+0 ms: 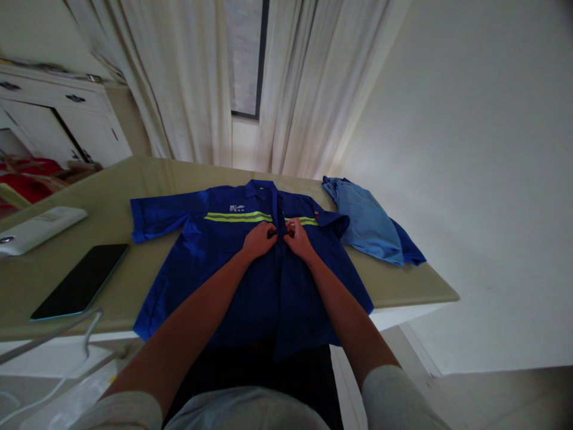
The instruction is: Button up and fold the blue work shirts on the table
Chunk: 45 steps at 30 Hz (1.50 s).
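A dark blue work shirt (233, 257) with yellow-green reflective stripes lies spread on the table, collar pointing away from me and the lower hem over the near edge. At the front opening, just below the stripe, my left hand (261, 240) pinches one edge of the cloth. Close beside it, my right hand (298, 239) pinches the facing edge, fingers closed. The fingertips nearly meet at the shirt's middle. Any button between them is too small to make out.
Folded light and dark blue clothes (369, 221) lie at the table's right. On the left are a black tablet (80, 280), a white device (45, 229) and a pale cable (87, 340). The greenish tabletop (403, 286) ends near the white wall; curtains (188, 77) hang behind.
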Available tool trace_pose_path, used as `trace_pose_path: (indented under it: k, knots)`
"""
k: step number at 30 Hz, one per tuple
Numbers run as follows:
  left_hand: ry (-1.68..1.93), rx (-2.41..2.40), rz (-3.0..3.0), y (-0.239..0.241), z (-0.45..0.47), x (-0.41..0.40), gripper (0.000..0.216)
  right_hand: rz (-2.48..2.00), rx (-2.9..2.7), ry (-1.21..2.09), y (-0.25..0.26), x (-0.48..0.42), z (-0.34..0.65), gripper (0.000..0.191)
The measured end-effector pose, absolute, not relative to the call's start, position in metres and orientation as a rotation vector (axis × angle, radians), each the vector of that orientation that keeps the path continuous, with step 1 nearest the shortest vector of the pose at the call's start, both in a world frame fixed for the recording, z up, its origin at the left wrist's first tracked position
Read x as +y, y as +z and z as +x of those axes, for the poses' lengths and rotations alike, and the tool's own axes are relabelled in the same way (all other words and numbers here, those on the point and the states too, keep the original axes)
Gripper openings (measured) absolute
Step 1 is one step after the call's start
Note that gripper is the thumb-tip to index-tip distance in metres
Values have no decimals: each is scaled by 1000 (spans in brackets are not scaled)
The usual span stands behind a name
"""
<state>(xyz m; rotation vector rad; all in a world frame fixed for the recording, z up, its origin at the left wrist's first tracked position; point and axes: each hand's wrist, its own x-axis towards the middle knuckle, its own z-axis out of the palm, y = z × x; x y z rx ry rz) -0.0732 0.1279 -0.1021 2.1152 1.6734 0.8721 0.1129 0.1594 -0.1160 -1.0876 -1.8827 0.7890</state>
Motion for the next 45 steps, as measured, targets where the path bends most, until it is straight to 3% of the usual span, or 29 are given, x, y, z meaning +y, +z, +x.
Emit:
trace_pose_path:
  k: [4,11,21,32,45]
  knots:
    - [865,1683,2115,-103,-73,128,12,-1093,-2001,657,-111,158,114,24]
    - [868,1717,2053,-107,-73,131,18,-1104,-2079,615,-114,161,115,21]
    - [846,1825,1938,-108,-71,135,16,-1452,-2130,569,-110,169,99,37]
    - [969,1784,1920,-112,-75,141,20,-1283,-2088,458,-114,153,96,50]
    - [1082,1524,1636,-118,-81,154,9,-1156,-1822,470,-119,160,97,38]
